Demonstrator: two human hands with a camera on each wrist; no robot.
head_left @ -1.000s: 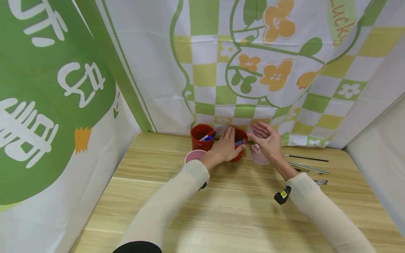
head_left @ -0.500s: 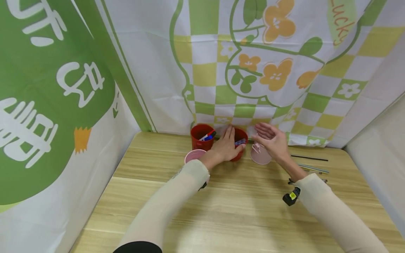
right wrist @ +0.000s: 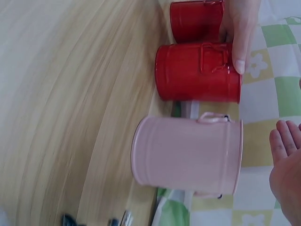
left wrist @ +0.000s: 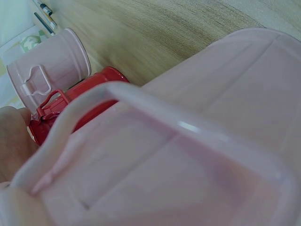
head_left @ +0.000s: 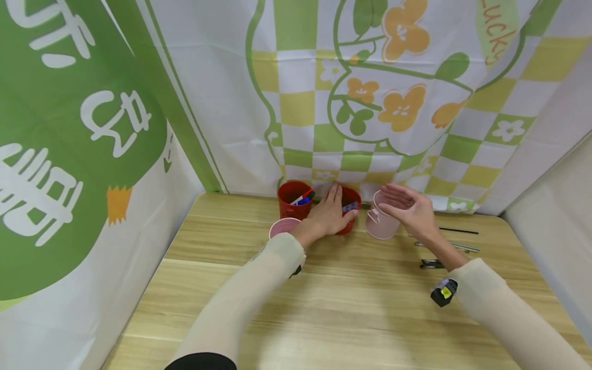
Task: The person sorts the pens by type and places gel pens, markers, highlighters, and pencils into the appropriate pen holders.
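My left hand (head_left: 329, 211) rests over the rim of a red metal bucket (right wrist: 181, 70), its fingers straight and the thumb on the near side of the rim. Something bluish (head_left: 350, 206) shows inside that bucket. Just right of it stands an upright pale pink bucket (head_left: 380, 226) with small wire handles. My right hand (head_left: 416, 209) is beside the pink bucket's rim, fingers extended and thumb apart, holding nothing. In the right wrist view its palm is apart from the bucket. A second pink bucket (left wrist: 225, 94) fills much of the left wrist view, below my left forearm.
Another red bucket (head_left: 288, 211) with markers (head_left: 302, 199) in it stands at the left, against the patterned cloth (head_left: 296, 110). Thin sticks (head_left: 458, 230) and dark pens (head_left: 431, 264) lie on the wooden table (head_left: 324, 313) under and beyond my right forearm.
My right hand has moved right, from between the red and pink buckets to the pink bucket's right side, uncovering more of it. The left hand has stayed on the red bucket.
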